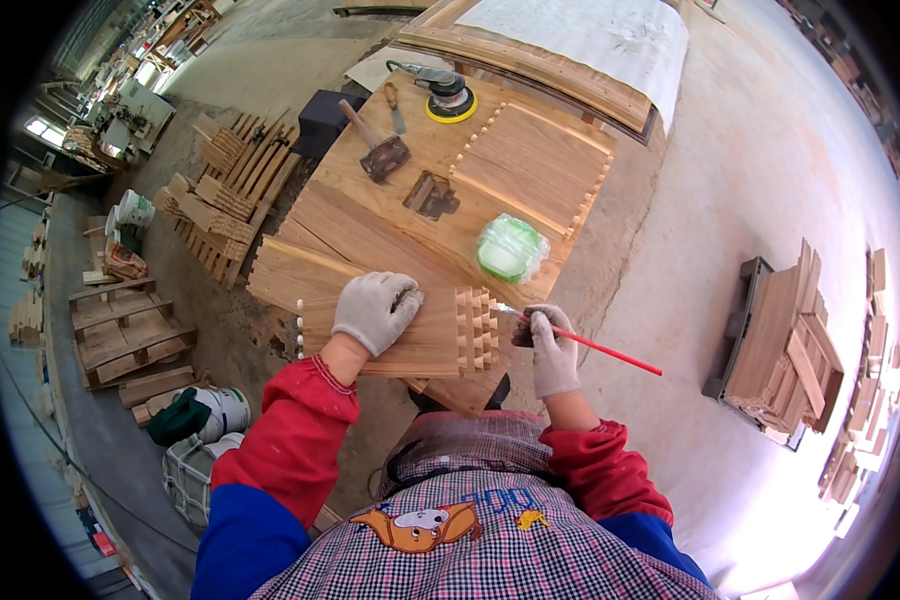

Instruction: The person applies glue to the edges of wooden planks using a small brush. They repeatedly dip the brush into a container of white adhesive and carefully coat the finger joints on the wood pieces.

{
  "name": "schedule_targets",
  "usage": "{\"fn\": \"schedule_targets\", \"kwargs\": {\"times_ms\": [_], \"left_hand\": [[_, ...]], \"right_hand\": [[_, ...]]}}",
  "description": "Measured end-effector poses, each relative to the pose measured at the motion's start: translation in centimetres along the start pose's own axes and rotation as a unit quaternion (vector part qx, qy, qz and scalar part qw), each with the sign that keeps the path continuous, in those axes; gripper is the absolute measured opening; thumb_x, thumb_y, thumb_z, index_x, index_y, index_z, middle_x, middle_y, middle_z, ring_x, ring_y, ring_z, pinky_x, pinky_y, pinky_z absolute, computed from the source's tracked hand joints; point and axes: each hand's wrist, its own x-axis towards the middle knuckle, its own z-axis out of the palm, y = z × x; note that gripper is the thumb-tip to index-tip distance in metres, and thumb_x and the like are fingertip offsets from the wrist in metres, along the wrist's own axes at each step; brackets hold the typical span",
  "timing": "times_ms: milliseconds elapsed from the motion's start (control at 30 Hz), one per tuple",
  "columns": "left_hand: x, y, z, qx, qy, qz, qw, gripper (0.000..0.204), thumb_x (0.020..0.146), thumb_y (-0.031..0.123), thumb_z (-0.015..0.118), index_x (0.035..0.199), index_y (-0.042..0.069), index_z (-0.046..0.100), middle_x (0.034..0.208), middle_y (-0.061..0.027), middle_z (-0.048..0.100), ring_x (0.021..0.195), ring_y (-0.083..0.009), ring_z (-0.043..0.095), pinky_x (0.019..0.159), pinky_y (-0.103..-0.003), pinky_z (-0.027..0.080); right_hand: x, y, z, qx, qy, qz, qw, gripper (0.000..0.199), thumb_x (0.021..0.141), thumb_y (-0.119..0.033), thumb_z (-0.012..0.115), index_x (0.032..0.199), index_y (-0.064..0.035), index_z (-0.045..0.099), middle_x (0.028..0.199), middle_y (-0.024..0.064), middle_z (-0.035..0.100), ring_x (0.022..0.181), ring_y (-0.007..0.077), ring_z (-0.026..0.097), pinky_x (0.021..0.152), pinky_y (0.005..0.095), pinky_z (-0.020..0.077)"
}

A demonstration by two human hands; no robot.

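Observation:
My left hand (pixel 378 312), in a pale work glove, lies across a stack of dovetailed wooden boards (pixel 420 345) with its fingers curled, holding it at the near side of the workbench. White stuff shows on the joints at the stack's left end. My right hand (pixel 552 350), gloved too and dark-stained at the fingers, grips a thin brush with a red handle (pixel 615 353). The brush's tip is close beside the joints on the stack's right end; whether it touches them I cannot tell. Just beyond stands a green-and-white tub (pixel 511 248) wrapped in clear plastic.
On the wooden workbench (pixel 335 215) lie a hammer (pixel 378 148), a chisel (pixel 395 108), a round sander (pixel 450 98) and a dovetailed panel assembly (pixel 535 165). Pallets with wood pieces (pixel 232 200) stand left on the floor. Boards are stacked (pixel 785 345) at the right.

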Motion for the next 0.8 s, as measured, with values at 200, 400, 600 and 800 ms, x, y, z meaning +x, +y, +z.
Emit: {"fn": "schedule_targets", "kwargs": {"times_ms": [200, 400, 600, 800], "left_hand": [[-0.2, -0.2, 0.1, 0.0, -0.001, 0.0, 1.0, 0.022, 0.09, 0.03, 0.064, 0.092, 0.009, 0.071, 0.092, -0.011, 0.072, 0.09, -0.0341, 0.066, 0.08, -0.046, 0.05], [-0.2, -0.3, 0.1, 0.001, -0.002, -0.001, 1.0, 0.022, 0.09, 0.03, 0.063, 0.092, 0.01, 0.071, 0.092, -0.0108, 0.072, 0.09, -0.034, 0.066, 0.08, -0.046, 0.05], [0.1, -0.1, 0.0, -0.003, -0.002, 0.006, 1.0, 0.022, 0.09, 0.03, 0.063, 0.093, 0.01, 0.07, 0.091, -0.0102, 0.071, 0.089, -0.034, 0.066, 0.079, -0.046, 0.05], [-0.2, -0.3, 0.0, 0.0, -0.001, 0.004, 1.0, 0.021, 0.09, 0.03, 0.063, 0.093, 0.01, 0.071, 0.092, -0.0102, 0.072, 0.09, -0.0338, 0.066, 0.08, -0.046, 0.05]], "right_hand": [[-0.2, -0.7, -0.8, 0.033, -0.029, -0.02, 0.999, 0.018, 0.103, -0.016, 0.055, 0.11, -0.001, 0.064, 0.095, 0.0064, 0.066, 0.081, 0.0144, 0.063, 0.075, 0.0317, 0.0566], [-0.6, -1.4, -0.6, 0.044, -0.064, -0.005, 0.997, 0.019, 0.103, -0.016, 0.053, 0.11, -0.0011, 0.062, 0.09, 0.0066, 0.065, 0.08, 0.0162, 0.064, 0.074, 0.0317, 0.0555], [-0.2, -0.4, -0.3, -0.014, -0.081, -0.005, 0.997, 0.02, 0.103, -0.016, 0.053, 0.109, -0.0001, 0.063, 0.092, 0.0082, 0.066, 0.08, 0.0171, 0.065, 0.075, 0.0316, 0.0552], [-0.3, -0.9, -0.9, 0.024, -0.085, 0.006, 0.996, 0.02, 0.102, -0.016, 0.053, 0.109, 0.0001, 0.063, 0.094, 0.0086, 0.066, 0.08, 0.0174, 0.065, 0.075, 0.0318, 0.0553]]}}
